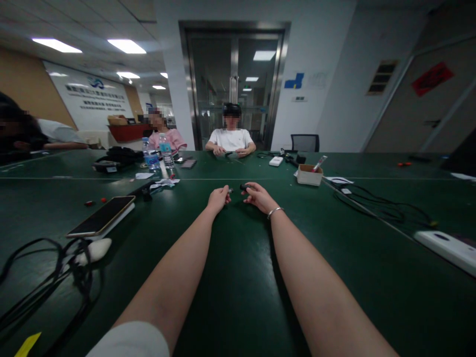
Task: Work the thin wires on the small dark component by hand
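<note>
Over the dark green table [230, 277], both of my hands are held out in front of me, close together. My left hand [218, 199] is closed in a pinch on a small metallic piece [230, 191], whose tip points toward the other hand. Between the thumb and fingers of my right hand [259, 197] is a short black cylinder [244, 188]. A narrow gap separates the two pieces. A silver bracelet [275, 212] circles my right wrist. Finer details of both pieces are too small to tell.
Left lie a phone [102, 216], black cables [80, 277], a white mouse [94, 250] and two bottles [166, 151]. Right are a small box [310, 176], cables [386, 201] and a white device [446, 248]. Across the table sits a person in white [231, 140]; others sit left.
</note>
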A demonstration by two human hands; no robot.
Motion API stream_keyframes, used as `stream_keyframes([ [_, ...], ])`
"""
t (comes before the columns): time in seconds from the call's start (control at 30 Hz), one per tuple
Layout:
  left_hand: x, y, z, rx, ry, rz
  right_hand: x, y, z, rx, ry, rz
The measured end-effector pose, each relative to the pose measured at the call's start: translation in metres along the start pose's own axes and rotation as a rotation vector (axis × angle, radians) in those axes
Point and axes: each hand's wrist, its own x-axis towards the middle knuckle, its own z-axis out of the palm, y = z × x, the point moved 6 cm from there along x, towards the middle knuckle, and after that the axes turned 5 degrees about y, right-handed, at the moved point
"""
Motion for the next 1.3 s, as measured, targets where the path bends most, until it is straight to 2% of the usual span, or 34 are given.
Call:
stream_keyframes([
  [0.3, -0.003, 0.002, 0.003, -0.004, -0.024, 0.021, 0.003, 0.003, 0.007, -0.137, -0.078, -0.029],
  [0.73, -0.005, 0.006, 0.007, 0.083, -0.086, 0.092, 0.006, 0.007, 0.005, -0.169, -0.061, -0.015],
  [0.9, -0.007, 0.007, 0.009, 0.114, -0.097, 0.158, 0.005, 0.006, 0.002, -0.167, 0.005, 0.010],
  [1.07, -0.009, 0.014, 0.006, 0.007, -0.029, 0.287, 0.007, 0.007, 0.001, -0.181, 0.011, 0.004],
  [1.3, -0.007, 0.014, 0.005, -0.111, -0.060, 0.204, 0.007, 0.009, 0.003, -0.196, -0.035, 0.018],
])
